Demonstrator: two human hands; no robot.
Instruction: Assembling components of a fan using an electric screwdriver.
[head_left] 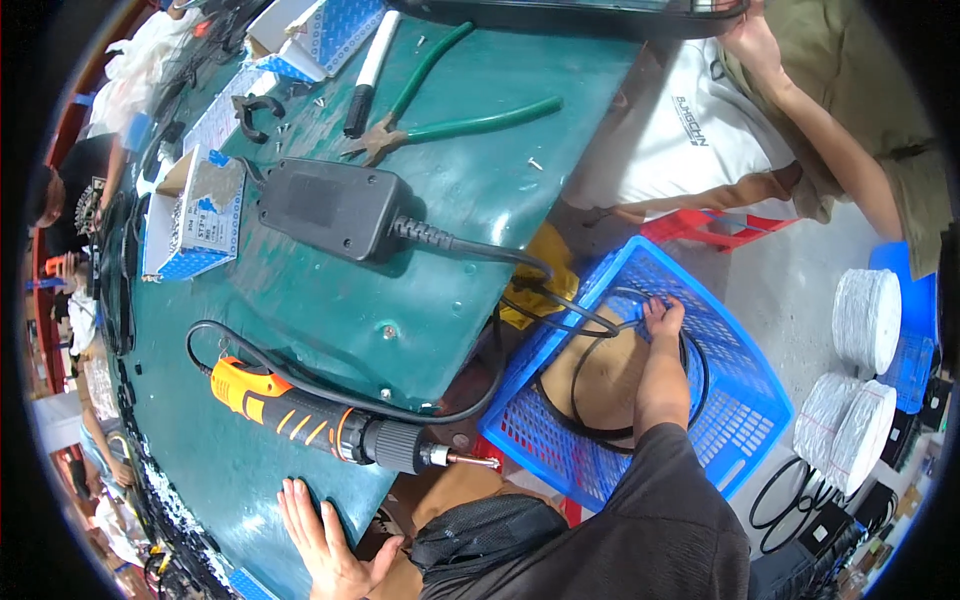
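Note:
My left hand (335, 545) lies flat on the near edge of the green table (250, 520), fingers stretched out, holding nothing. To the right, my right hand (665, 318) reaches into a blue plastic basket (755, 400), its fingers curled on a coiled black cable (704, 375). A black power adapter (325, 205) rests on the table, and its cord runs over the table edge toward the basket. An orange and black electric screwdriver (330, 425) lies beyond my left hand, its bit pointing right past the edge.
Pliers with green handles (480, 120), a marker (372, 75) and a small box of screws (195, 215) are on the table. Another person's hand (752, 45) touches a black tray (560, 18) at the top. White spools (866, 320) stand at the right.

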